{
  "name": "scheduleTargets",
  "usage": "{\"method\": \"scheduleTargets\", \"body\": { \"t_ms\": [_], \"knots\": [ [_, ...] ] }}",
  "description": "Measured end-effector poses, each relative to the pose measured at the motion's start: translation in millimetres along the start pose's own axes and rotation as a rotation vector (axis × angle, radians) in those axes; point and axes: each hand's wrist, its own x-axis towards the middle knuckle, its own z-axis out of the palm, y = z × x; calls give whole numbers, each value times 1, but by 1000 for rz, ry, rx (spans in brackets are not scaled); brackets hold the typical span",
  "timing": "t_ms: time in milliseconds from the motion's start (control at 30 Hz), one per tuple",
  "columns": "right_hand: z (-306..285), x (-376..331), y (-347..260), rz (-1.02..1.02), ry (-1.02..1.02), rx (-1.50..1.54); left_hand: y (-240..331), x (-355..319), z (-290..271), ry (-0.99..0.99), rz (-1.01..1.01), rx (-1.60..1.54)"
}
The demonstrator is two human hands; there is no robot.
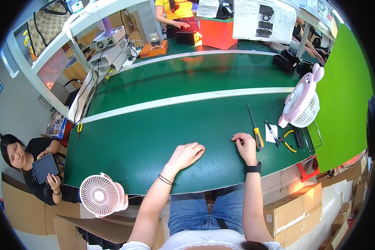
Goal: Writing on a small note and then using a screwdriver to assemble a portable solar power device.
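Observation:
My left hand [188, 155] rests on the green tabletop [137, 154], its fingers loosely folded with nothing seen in them. To its right, my right hand [245, 146] also lies on the surface, fingers curled in and no object showing. Just beside that hand lies a screwdriver [258, 138] with a yellow-and-black handle and a long shaft pointing away from me. A dark pen [272, 132] lies on a small white paper [271, 128] further right. Beyond these are yellow-handled pliers [286, 141] and a black object [298, 137]. I touch none of them.
A pink fan with ears [301, 100] stands at the right by a green panel [346, 96]. Another pink fan [100, 195] is at the near-left edge. Small yellow pliers [79, 130] lie far left. A seated person [39, 166] holds a tablet; another works across the bench [177, 16].

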Motion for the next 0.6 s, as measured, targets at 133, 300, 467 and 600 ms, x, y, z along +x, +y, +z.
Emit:
{"method": "scheduleTargets", "body": {
  "t_ms": [133, 300, 467, 600],
  "knots": [
    [-1, 0, -2, 1, -3, -3, -1, -1, 0, -18, -7, 11],
    [-1, 0, -2, 2, -5, -1, 0, 0, -1, -11, 3, 7],
    [0, 0, 0, -8, -10, -8, -2, -1, 0, -18, 5, 8],
    [0, 0, 0, -19, -3, -9, -1, 0, -1, -25, 8, 21]
  ]
}}
